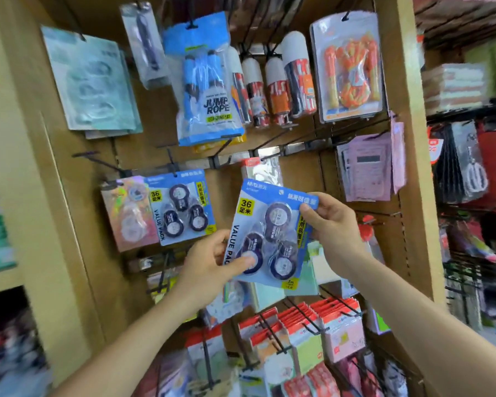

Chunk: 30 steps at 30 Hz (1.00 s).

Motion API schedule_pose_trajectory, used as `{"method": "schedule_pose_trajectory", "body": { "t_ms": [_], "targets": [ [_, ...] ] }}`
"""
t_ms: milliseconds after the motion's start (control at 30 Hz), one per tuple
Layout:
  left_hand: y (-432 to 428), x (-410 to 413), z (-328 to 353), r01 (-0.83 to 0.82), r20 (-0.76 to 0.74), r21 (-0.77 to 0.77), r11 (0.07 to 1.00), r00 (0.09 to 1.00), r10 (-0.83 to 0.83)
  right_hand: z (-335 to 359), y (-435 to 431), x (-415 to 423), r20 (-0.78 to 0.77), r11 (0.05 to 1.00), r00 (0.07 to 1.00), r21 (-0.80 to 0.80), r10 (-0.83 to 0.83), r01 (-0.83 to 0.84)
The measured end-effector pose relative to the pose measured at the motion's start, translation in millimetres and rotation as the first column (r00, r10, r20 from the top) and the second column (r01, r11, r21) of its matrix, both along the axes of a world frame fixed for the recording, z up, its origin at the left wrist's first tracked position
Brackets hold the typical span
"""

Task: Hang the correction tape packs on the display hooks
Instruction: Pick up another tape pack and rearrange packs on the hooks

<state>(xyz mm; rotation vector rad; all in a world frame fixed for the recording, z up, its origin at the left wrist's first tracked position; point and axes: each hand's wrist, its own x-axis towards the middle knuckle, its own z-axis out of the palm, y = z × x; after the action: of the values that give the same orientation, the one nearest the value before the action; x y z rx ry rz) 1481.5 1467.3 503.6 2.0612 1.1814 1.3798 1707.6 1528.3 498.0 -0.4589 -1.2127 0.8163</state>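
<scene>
A blue correction tape value pack (269,216) with three dark dispensers is held up in front of the display board, tilted a little. My left hand (209,263) pinches its lower left corner, thumb on the front. My right hand (331,219) pinches its upper right edge. A second, identical pack (181,206) hangs from a black hook (171,161) to the left. Another black hook (269,156) juts out just above the held pack, with a clear packet behind it.
Jump rope packs (204,90), capped bottles (272,87) and an orange rope pack (350,70) hang above. A pink holographic pack (126,216) hangs at left, calculators (367,167) at right, red-topped packs (307,328) below on protruding hooks. Wooden uprights frame the board.
</scene>
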Motion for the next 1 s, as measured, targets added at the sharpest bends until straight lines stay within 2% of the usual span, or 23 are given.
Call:
{"method": "schedule_pose_trajectory", "body": {
  "t_ms": [167,267,400,500,567,633,700,767,833,900,1000],
  "targets": [
    [-19,-40,0,-0.107,0.185,0.062,0.992,0.978,0.094,11,0,-35,0.037,0.995,0.995,0.036,0.095,-0.096],
    [-28,-60,6,-0.148,0.311,0.055,0.987,0.942,0.124,21,1,-57,0.176,0.985,0.971,0.034,0.162,-0.170],
    [-32,-72,13,-0.148,0.466,-0.002,0.989,0.875,0.132,35,0,-95,0.390,0.963,0.887,0.004,0.248,-0.271],
    [-32,-78,16,-0.147,0.484,-0.028,0.989,0.863,0.142,47,-3,-121,0.383,0.947,0.880,0.039,0.280,-0.319],
    [-31,-89,16,-0.260,0.414,0.044,0.965,0.883,0.219,51,-4,-130,0.350,0.938,0.886,0.056,0.303,-0.343],
    [-33,-109,15,-0.432,0.322,0.226,0.873,0.879,0.352,53,-1,-134,0.322,0.943,0.904,0.086,0.281,-0.323],
    [-40,-131,18,-0.545,0.247,0.425,0.722,0.838,0.487,54,4,-137,0.280,0.951,0.925,0.098,0.257,-0.294],
    [-47,-149,24,-0.593,0.160,0.663,0.457,0.709,0.687,53,8,-140,0.286,0.961,0.932,0.095,0.225,-0.261],
    [-45,-165,27,-0.460,0.106,0.859,0.226,0.590,0.800,50,11,-145,0.306,0.965,0.930,0.094,0.205,-0.244],
    [-40,-181,29,-0.362,0.076,0.922,0.139,0.520,0.851,45,15,-150,0.307,0.965,0.929,0.093,0.206,-0.244],
    [-33,-198,24,-0.365,0.038,0.920,0.144,0.449,0.893,37,20,-154,0.287,0.966,0.935,0.090,0.209,-0.244]
  ]
}}
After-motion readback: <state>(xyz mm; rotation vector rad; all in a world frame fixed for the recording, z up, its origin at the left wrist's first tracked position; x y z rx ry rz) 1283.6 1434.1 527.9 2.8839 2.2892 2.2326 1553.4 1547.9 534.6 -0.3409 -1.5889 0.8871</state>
